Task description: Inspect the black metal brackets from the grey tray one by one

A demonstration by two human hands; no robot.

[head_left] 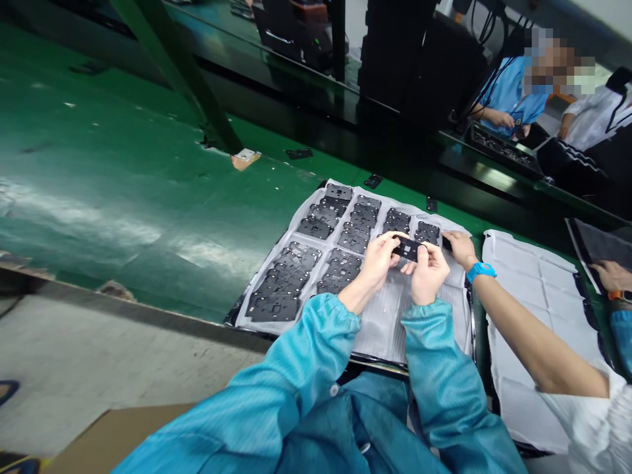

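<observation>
Between my two hands I hold a thin black rectangular plate (407,249) with small cutouts. My left hand (379,260) pinches its left end, and my right hand (428,270) grips the right end with thumb and fingers. Below it lies a tray (390,322) lined with white padded sheet and divided into compartments. Stacked, overlapping black plates (284,283) fill the near left compartment, and more black plates (340,271) lie in the one beside it. Further plates (364,220) sit in the back row. The front right part under my wrists shows bare liner.
A co-worker's hand (461,249) with a blue wristband reaches in at the tray's right edge. Another white-lined tray (533,316) stands to the right. Loose black pieces (374,180) lie on the green bench (123,197) behind. A green post (182,79) rises at the left; people work across the bench.
</observation>
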